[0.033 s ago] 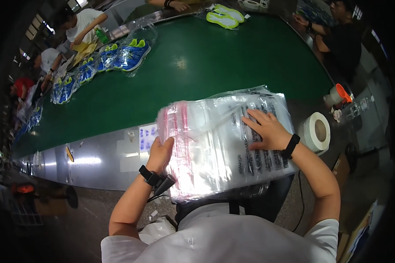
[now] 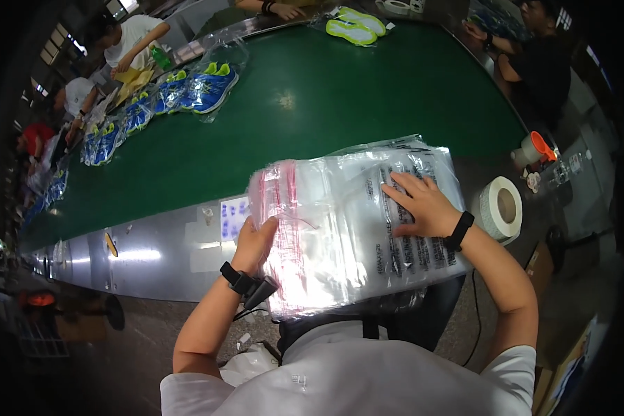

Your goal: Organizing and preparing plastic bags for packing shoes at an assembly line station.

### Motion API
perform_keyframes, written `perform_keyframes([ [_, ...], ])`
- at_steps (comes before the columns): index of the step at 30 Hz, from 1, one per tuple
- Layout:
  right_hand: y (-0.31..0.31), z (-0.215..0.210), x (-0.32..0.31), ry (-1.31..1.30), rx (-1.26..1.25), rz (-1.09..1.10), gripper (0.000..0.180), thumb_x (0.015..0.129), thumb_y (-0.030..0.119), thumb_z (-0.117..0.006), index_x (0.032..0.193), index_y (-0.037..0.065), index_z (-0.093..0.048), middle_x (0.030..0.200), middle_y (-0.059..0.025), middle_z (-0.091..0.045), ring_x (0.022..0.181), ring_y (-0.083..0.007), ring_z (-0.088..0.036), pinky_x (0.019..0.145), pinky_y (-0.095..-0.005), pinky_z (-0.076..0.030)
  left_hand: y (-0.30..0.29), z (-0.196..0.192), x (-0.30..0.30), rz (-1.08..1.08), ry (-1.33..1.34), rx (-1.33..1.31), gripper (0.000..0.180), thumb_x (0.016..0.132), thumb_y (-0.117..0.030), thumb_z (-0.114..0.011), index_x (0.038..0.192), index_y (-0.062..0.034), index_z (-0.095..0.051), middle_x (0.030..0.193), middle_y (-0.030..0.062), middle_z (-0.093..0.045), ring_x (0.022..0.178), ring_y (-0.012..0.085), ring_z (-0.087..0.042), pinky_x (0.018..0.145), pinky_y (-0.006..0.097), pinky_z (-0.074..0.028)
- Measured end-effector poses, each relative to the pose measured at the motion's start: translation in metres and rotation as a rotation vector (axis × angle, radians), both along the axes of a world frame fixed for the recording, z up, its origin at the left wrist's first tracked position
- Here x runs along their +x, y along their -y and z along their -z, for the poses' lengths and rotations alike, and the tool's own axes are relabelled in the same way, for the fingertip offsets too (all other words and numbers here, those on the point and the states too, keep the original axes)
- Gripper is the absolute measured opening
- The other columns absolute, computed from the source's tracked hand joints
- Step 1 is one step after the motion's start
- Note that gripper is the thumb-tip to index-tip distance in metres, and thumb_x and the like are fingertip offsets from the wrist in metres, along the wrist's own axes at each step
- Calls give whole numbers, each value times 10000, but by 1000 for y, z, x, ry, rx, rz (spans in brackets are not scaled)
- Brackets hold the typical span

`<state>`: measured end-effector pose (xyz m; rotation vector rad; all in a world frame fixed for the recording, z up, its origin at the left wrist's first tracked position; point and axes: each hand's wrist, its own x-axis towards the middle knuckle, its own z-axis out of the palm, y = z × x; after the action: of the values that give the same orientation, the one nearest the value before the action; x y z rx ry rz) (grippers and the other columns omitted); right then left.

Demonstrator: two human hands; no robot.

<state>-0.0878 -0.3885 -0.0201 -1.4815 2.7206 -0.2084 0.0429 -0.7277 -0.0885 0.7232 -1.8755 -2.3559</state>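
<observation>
Our left hand (image 2: pixel 256 243) cups the near edge of a stack of clear plastic bags (image 2: pixel 347 222) at the green tabletop's (image 2: pixel 291 118) metal rim, while our right hand (image 2: pixel 423 204) lies flat, fingers spread, on top. We judge we are squaring it; separating one bag needs a pinch.

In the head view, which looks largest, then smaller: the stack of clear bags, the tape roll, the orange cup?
1. Stack of clear bags, by far, though it is also nearest the camera.
2. Tape roll.
3. Orange cup, slightly smaller, but farther away, so this is unsure.
</observation>
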Motion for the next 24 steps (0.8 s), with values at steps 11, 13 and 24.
perform_keyframes([
  [11,31,-15,44,-176,-76,-68,634,606,249,-762,1166,71,-522,1172,-146,-491,1013,-279,-507,844,-362,-408,8,7,10,116,-49,-142,468,725,0,-694,1085,84,-406,937,153,-584,785,199,-612,664,290,-537],
  [13,35,-9,56,-171,-71,-71,623,628,252,-750,1174,68,-515,1175,-147,-488,1003,-283,-513,846,-354,-410,-2,-6,10,97,-68,-116,460,733,8,-683,1099,73,-414,951,143,-585,795,194,-608,685,293,-530],
  [24,48,-3,84,-7,30,-341,460,714,194,-628,1150,77,-538,1244,-141,-465,1169,-287,-427,893,-416,-384,17,-8,1,164,173,-97,411,845,-233,-589,1118,59,-498,922,100,-614,765,163,-597,697,275,-492],
])
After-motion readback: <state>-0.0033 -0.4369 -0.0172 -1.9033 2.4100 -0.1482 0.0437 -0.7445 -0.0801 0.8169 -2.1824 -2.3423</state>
